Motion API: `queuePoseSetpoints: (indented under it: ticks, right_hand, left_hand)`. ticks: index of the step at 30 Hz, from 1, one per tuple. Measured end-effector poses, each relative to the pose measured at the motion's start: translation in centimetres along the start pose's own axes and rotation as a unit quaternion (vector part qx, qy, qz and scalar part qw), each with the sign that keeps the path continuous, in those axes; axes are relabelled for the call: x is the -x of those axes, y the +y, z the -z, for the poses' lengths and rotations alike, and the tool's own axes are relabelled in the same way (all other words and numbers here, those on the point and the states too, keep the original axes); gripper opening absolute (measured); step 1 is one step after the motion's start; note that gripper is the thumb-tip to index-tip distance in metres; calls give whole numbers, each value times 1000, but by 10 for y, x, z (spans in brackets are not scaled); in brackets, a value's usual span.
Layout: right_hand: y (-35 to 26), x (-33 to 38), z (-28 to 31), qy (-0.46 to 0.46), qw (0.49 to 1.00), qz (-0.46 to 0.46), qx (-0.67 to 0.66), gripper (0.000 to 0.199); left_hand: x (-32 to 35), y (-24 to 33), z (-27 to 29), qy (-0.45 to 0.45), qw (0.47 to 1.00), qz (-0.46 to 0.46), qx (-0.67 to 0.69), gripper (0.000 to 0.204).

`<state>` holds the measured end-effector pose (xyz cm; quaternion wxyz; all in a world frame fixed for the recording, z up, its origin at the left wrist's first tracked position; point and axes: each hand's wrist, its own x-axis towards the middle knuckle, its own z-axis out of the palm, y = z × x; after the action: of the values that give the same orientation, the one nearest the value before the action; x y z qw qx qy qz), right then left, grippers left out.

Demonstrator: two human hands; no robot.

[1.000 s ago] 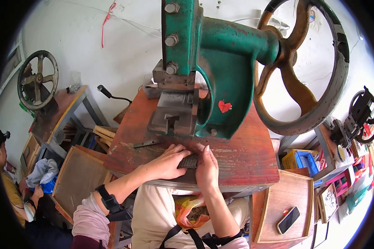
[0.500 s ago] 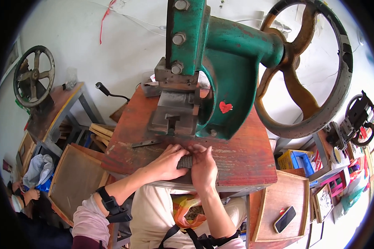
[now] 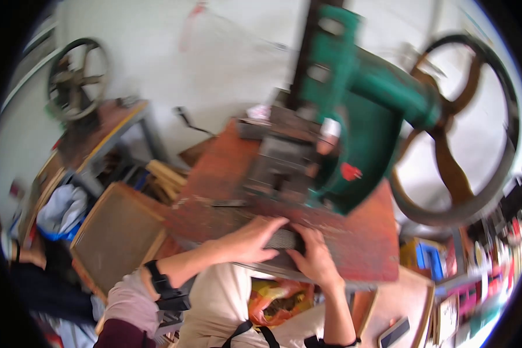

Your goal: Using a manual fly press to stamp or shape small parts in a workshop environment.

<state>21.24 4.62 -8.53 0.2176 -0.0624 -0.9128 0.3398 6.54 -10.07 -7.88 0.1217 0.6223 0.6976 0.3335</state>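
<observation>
White wall backs a cluttered workshop, and at its centre stands a worn red worktop carrying a green hand press. At the near edge of the worktop, just forward of the press's dark die block, lies a small dark grey flat workpiece with a ribbed or meshed surface. The left hand lies over its left end with fingers extended flat, pressing down rather than closing around it. The right hand bears on its right end with fingers curled at the edge; whether they pinch it or only rest on it cannot be told, as the frame is motion-blurred. Judged from this position, the piece is not yet under the die: it sits apart from the block, near the front edge, so feeding and pressing appear still to be done. The large spoked flywheel at the right of the press has no hand on it. Beyond the worktop's left edge stands a framed brown board, with a second, smaller wheel on a side bench further left. A phone lies on a low wooden surface at lower right.
</observation>
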Motion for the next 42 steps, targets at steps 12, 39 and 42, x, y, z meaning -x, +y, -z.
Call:
queuePoseSetpoints:
  ticks: [12, 39, 42]
  right_hand:
    - [-8, 18, 4, 22, 999, -11, 42, 49]
    - [-6, 18, 6, 22, 995, -86, 42, 48]
    - [-8, 19, 5, 28, 997, -53, 47, 46]
  left_hand:
    - [9, -20, -37, 120, 989, -79, 49, 61]
    - [9, -13, -40, 142, 985, -91, 23, 51]
    - [11, -13, -42, 140, 986, -84, 25, 51]
